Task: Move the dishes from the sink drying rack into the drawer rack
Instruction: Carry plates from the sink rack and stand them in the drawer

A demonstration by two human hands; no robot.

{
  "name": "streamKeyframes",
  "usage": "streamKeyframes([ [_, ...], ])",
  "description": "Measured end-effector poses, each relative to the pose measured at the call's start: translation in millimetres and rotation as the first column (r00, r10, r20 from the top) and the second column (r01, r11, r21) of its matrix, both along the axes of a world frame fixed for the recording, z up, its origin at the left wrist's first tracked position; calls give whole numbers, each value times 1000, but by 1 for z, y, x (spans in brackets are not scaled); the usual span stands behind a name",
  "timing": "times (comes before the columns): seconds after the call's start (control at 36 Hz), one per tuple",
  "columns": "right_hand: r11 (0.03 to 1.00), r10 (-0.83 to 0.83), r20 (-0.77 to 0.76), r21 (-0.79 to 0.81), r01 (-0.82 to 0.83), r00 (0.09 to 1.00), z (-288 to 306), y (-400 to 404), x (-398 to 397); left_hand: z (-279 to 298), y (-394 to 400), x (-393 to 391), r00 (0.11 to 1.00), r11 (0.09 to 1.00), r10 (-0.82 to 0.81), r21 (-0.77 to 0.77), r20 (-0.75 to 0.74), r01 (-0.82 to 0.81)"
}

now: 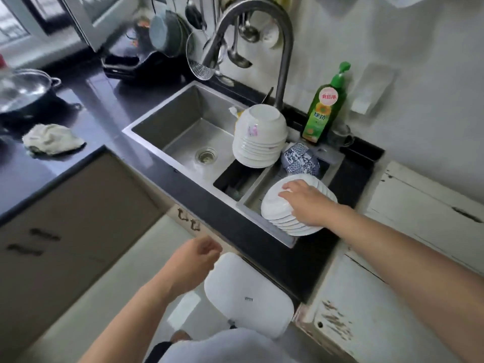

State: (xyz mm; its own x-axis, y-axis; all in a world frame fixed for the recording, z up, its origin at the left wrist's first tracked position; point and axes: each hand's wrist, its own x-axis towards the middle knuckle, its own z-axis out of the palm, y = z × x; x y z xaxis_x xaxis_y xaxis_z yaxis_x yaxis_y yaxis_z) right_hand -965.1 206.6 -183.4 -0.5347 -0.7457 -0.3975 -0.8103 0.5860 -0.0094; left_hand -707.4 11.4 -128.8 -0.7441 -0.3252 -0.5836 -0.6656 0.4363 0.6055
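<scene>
Head view: right hand (305, 203) lies fingers spread on the stack of white plates (281, 212), centre-right of frame, leaning in the sink drying rack (251, 203). Inverted white bowls (258, 136) stacked just above. Left hand (195, 260), lower centre, loosely curled, holding nothing.

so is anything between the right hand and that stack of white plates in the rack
Nothing visible. The right hand already rests on top of the stack of white plates in the sink drying rack. The left hand hangs free below the counter, holding nothing.
</scene>
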Motion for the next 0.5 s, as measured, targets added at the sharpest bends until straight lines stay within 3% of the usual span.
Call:
streamKeyframes([
  [0.11,972,112,36,202,-117,993,3,5,-34,1,6,3,1000,1000,15,-3,16,-15],
  [0.28,962,199,81,172,-210,977,2,-1,-52,2,5,10,992,992,126,-21,1,-126],
  [0.5,923,346,33,169,-347,938,8,-5,-56,-6,15,20,980,980,198,30,18,-199],
])
